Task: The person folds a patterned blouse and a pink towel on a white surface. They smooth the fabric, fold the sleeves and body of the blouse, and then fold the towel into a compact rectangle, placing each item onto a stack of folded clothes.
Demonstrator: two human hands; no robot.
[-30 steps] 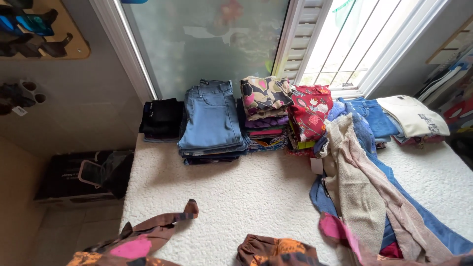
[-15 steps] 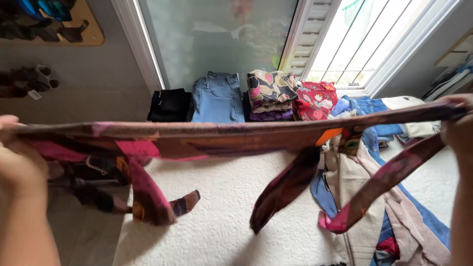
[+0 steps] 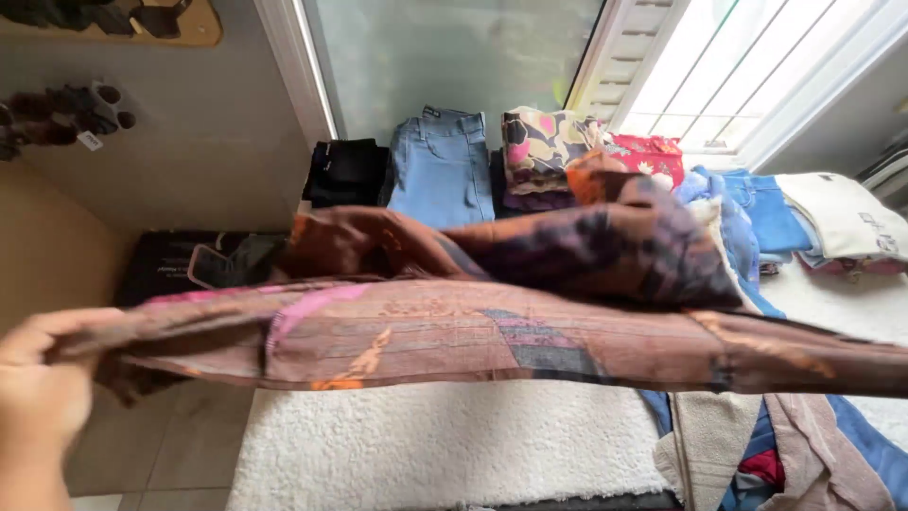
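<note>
Left hand [image 3: 38, 388] pinches one end of the brown patterned garment [image 3: 473, 331], stretched in the air above the white bed [image 3: 426, 445]; the right hand is out of frame. Folded stacks [image 3: 530, 161] line the far edge under the window, loose clothes [image 3: 776, 445] crowd the right, and the middle lies open.

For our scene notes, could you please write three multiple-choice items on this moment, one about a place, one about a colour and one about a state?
1. Where do the folded jeans lie?
A. by the window
B. on the floor
C. on a shelf

2. What is the main colour of the held garment?
A. white
B. brown
C. green

3. How is the garment held?
A. folded small
B. crumpled into a ball
C. stretched out wide

Answers: 1 A, they lie in the row beneath the glass; 2 B, brown with pink and orange patches; 3 C, it spans from the left hand to the right edge.
</note>
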